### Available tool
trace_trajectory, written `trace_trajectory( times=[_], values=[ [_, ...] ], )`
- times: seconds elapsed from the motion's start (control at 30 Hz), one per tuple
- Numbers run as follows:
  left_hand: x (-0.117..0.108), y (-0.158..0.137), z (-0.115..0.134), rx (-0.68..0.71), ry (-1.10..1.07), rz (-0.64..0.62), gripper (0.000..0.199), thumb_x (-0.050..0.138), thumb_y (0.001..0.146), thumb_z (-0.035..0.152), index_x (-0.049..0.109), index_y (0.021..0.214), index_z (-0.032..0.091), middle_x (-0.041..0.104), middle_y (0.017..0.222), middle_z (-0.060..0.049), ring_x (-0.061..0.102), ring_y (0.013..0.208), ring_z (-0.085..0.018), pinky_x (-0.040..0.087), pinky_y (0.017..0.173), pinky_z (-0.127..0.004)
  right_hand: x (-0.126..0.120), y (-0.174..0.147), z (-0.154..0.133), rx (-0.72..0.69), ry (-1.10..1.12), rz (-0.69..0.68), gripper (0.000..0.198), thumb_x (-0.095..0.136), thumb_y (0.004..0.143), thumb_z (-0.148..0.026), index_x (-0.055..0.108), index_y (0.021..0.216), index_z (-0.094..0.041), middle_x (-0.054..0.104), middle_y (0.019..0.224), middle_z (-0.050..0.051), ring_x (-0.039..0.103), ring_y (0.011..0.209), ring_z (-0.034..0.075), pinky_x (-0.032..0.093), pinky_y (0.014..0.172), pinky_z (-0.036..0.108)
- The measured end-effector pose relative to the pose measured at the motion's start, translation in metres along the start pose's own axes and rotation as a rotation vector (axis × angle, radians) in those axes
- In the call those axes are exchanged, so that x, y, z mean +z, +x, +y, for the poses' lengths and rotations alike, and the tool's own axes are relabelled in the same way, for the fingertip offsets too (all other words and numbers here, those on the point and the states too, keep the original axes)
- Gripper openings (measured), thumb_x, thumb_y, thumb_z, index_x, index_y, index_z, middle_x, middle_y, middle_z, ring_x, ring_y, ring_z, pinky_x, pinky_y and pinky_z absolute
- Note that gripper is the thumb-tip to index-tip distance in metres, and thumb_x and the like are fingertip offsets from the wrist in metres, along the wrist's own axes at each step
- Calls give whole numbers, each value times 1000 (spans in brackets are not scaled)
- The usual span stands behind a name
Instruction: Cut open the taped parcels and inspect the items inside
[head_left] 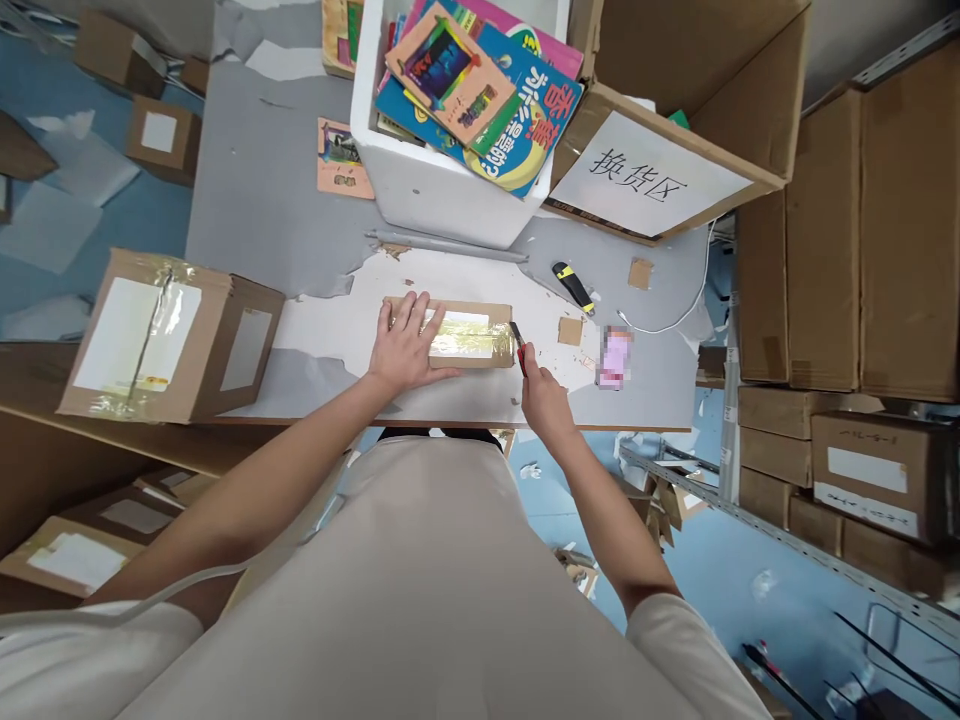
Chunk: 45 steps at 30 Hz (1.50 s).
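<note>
A small, flat cardboard box (484, 335) with yellowish tape over a white label lies on the worktable. My left hand (405, 345) rests flat across its left end, fingers spread. At the box's right end, my right hand (544, 395) is closed round a red utility knife (520, 350). Its dark blade points up toward the box's right edge; whether it touches the cardboard I cannot tell. A black and yellow utility knife (574, 287) lies farther right on the table, near a small cardboard scrap (570, 331).
A white foam bin (450, 200) of books and an open carton (675, 180) with a handwritten sign stand behind. A taped box (172, 335) is at left. A pixelated pink item (615, 357) and a white cable (667, 328) lie right. Stacked cartons (825, 240) fill shelving.
</note>
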<state>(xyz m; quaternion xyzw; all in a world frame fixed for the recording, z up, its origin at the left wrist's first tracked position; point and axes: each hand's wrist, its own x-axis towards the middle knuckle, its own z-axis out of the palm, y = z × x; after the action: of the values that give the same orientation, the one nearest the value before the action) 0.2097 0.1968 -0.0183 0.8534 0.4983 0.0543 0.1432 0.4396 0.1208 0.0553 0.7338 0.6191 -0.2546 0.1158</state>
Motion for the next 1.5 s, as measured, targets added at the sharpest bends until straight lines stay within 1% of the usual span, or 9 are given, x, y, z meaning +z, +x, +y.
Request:
trace_trajectory(
  times=[0.17,0.37,0.7,0.83,1.0,1.13,1.23,1.33,1.5],
  values=[
    [1,1,2,-20,-27,-22,104,46,73,78,20,151,14,19,156,-22,11,145,-39,-1,113,-57,-16,6,-37,127,-184,-83,74,36,86,-2,7,154,-14,64,102,18,65,89,26,49,77,36],
    [1,2,5,-26,0,-44,107,45,73,80,17,151,11,16,156,-24,8,145,-40,-2,112,-60,-29,4,-32,70,-274,-190,72,40,88,-6,11,153,-16,67,97,16,67,92,27,48,81,37],
    [-2,2,10,-33,5,-85,106,41,75,79,17,151,8,14,156,-26,5,144,-42,-3,110,-63,-37,-4,-37,65,-239,-220,70,40,86,-5,16,151,-11,66,100,21,65,96,30,48,75,34],
    [0,1,10,-42,-20,-69,106,42,75,78,17,150,7,12,156,-26,4,144,-43,-5,109,-63,-23,-10,-37,80,-243,-206,73,41,83,-3,14,151,-7,67,98,23,65,95,31,48,74,35],
    [2,0,8,-19,-33,-51,106,41,76,78,16,151,7,11,156,-26,3,145,-42,-6,109,-64,-7,-35,-31,83,-165,-249,72,40,84,-4,18,152,-13,68,98,20,65,92,31,45,75,36],
    [0,0,7,-4,-30,-59,107,45,74,77,17,150,6,10,157,-27,0,145,-42,-7,110,-63,-8,-68,-15,82,-86,-150,64,34,91,-13,17,153,-19,69,96,16,65,87,28,43,74,35],
    [0,0,3,24,-26,-42,107,48,74,75,19,150,5,8,156,-27,1,145,-42,-4,111,-63,1,-83,7,139,39,33,63,30,95,-24,6,154,-19,69,100,14,65,85,27,45,71,34],
    [3,-6,-1,106,-41,8,92,46,82,66,25,148,6,13,156,-27,7,146,-40,1,111,-63,27,-62,29,297,95,185,62,26,96,-28,7,152,-10,65,110,19,64,91,28,47,74,36],
    [6,-32,5,244,-57,12,52,39,93,41,44,139,18,41,147,-18,31,140,-33,10,113,-61,83,14,52,350,59,118,57,27,94,-17,21,150,-13,57,119,21,64,98,26,49,78,36]
  ],
)
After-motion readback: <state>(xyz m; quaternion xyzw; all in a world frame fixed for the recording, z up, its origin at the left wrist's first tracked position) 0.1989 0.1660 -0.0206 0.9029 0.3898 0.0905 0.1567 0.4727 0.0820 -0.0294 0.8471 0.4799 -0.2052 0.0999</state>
